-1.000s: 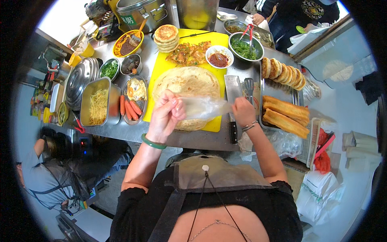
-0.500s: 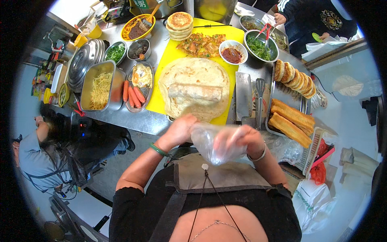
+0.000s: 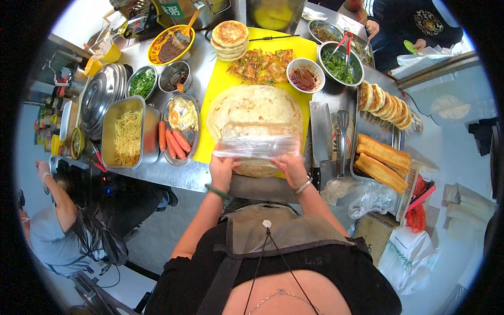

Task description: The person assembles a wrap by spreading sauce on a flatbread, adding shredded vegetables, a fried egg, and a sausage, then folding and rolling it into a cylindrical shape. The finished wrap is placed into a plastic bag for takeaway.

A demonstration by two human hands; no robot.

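Note:
A clear plastic bag (image 3: 254, 147) is stretched sideways between my two hands. My left hand (image 3: 222, 167) grips its left end, and my right hand (image 3: 292, 166) has the other end, fingers closed on the film. Beneath and just beyond the bag lies a big round flatbread (image 3: 254, 104) on a yellow cutting board (image 3: 209, 137). A long pale roll (image 3: 257, 128) rests on the flatbread, its near side partly covered by the bag. Part of the flatbread shows on my side of the bag, at the board's front edge.
Left of the board stand a pan of shredded food (image 3: 127, 136) and a plate with sausages (image 3: 177, 143) and egg. A cleaver (image 3: 319, 131) and spatula (image 3: 343, 142) lie on the right, beside a tray of fried dough sticks (image 3: 382, 163). Another person (image 3: 58, 226) is at far left.
My hands have moved forward from near my chest to over the flatbread's near part. The bag, bunched before, is now pulled out flat between them.

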